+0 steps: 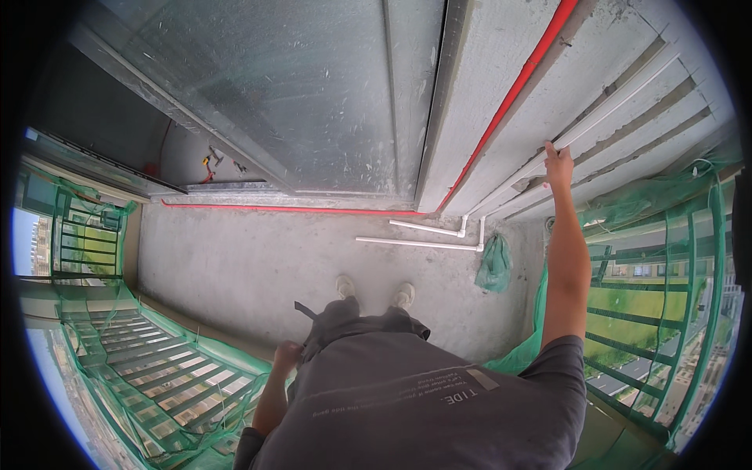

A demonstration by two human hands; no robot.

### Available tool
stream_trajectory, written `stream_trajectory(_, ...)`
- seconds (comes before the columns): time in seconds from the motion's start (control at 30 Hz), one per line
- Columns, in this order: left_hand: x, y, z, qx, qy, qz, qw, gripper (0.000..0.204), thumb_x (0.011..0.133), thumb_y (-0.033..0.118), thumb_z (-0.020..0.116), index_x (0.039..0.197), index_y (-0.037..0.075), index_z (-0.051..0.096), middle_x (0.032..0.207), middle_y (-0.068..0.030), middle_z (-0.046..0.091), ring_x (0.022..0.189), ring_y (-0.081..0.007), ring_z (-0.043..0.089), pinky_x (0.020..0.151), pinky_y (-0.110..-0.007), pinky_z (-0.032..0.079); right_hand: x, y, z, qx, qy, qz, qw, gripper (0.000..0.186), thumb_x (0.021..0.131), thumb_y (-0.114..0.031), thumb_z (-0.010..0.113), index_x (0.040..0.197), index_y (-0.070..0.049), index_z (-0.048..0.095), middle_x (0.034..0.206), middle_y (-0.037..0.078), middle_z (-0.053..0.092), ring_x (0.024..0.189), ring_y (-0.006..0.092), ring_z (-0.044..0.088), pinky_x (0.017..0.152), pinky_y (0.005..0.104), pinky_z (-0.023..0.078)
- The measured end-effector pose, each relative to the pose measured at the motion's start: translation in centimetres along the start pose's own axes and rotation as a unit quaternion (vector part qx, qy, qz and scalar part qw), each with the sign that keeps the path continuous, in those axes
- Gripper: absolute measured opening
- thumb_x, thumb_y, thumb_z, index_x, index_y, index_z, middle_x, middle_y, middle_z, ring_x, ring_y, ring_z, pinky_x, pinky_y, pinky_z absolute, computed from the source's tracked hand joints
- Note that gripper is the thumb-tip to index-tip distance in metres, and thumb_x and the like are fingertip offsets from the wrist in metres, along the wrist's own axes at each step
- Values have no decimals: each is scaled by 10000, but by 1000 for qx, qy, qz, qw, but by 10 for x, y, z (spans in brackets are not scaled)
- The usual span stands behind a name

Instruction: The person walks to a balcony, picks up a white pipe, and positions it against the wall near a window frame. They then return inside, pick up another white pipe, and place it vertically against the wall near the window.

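My right arm reaches up to the grooved wall on the right. There my right hand [558, 166] is closed on a thin white pipe [627, 99] that runs slanting along the wall, over or beside a cut groove. The hand hides part of the pipe. Below it, white pipe comes down to elbow fittings at the floor, and two pipe lengths [419, 243] extend left over the concrete. My left hand [287, 356] hangs low beside my left hip with its fingers curled. Whatever those fingers may hold is hidden.
A red conduit [509, 98] climbs the wall and continues along the floor's edge. Dusty glass sliding doors [329, 94] stand ahead, with tools [210, 162] on the floor beyond. A green bag [494, 264] lies near the right corner. Green-netted railings [168, 368] border the balcony.
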State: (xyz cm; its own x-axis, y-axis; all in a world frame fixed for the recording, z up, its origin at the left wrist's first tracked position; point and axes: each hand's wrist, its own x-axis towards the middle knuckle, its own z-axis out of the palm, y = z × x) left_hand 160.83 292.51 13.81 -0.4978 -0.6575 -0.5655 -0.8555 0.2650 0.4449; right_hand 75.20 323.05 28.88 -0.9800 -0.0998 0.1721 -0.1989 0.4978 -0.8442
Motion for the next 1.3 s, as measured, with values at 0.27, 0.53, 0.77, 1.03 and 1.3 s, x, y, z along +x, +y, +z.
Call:
stream_trajectory(0.27, 8, -29, 5, 17, -30, 58, 998, 163, 773, 212, 706, 840, 67, 740, 794, -173, 696, 761, -355, 679, 699, -454, 528, 17, 23, -8, -17, -7, -50, 999, 370, 949, -347, 680, 931, -3, 544, 713, 96, 607, 589, 206, 541, 568, 393, 470)
stream_trajectory(0.53, 11, -25, -1, 147, -41, 120, 981, 171, 773, 209, 692, 922, 143, 743, 822, -130, 667, 834, -315, 674, 730, -436, 536, -1, -10, 4, -1, 11, 9, 1000, 376, 936, -345, 710, 921, 8, 582, 711, 82, 625, 610, 170, 577, 621, 341, 490)
stream_trajectory(0.77, 22, -42, 7, 74, -77, 5, 994, 170, 826, 230, 686, 933, 104, 728, 795, -127, 672, 823, -285, 687, 722, -415, 537, -2, -4, 4, -64, 20, -23, 998, 463, 949, -448, 664, 902, -3, 547, 685, 143, 650, 614, 299, 626, 629, 419, 500)
stream_trajectory(1.03, 15, -13, 2, -25, -39, -46, 998, 296, 828, 298, 707, 785, 6, 677, 728, -170, 649, 708, -298, 672, 639, -422, 496, -6, -11, -2, -132, 91, -19, 987, 494, 949, -480, 657, 877, -4, 548, 697, 172, 652, 658, 375, 636, 655, 448, 499)
stream_trajectory(1.3, 20, -38, 4, 157, 14, 283, 946, 181, 849, 267, 683, 800, 95, 714, 758, -143, 636, 751, -337, 641, 673, -453, 502, -9, 0, 7, -82, 48, 20, 995, 489, 949, -471, 661, 886, 0, 542, 732, 191, 650, 734, 416, 624, 720, 479, 478)
